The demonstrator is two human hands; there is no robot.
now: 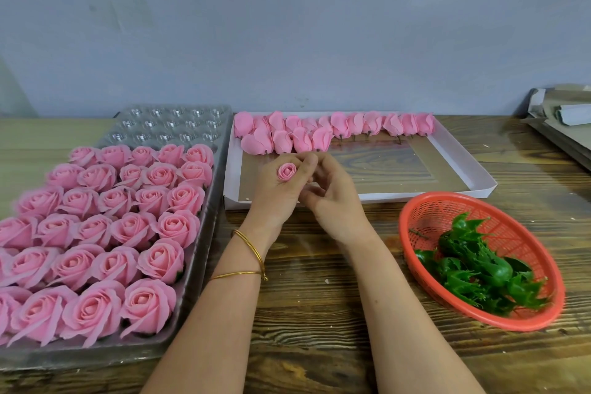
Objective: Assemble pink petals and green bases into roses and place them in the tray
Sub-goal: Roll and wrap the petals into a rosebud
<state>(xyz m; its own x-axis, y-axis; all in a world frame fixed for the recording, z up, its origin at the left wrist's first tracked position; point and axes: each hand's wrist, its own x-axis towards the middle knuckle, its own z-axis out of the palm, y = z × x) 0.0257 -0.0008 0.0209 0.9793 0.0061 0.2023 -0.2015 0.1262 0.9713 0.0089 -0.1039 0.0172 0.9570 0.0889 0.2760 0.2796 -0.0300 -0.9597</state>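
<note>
My left hand (pixel 281 189) grips a small pink rose bud (pixel 287 171), whose spiral top shows between its fingers. My right hand (pixel 332 192) lies against the left one with fingers curled; whether it holds anything is hidden. Behind the hands, loose pink petals (pixel 319 131) lie in rows along the far side of a white cardboard tray (pixel 479 184). Green bases (pixel 479 269) are piled in a red plastic basket (pixel 425 217) at the right. At the left a clear plastic tray (pixel 204 233) holds several finished pink roses (pixel 128 227); its far pockets are bare.
Everything sits on a wooden table (pixel 319 313) against a grey wall. A grey tray with folded paper (pixel 563 118) stands at the far right edge. Two gold bangles (pixel 252 253) ring my left wrist.
</note>
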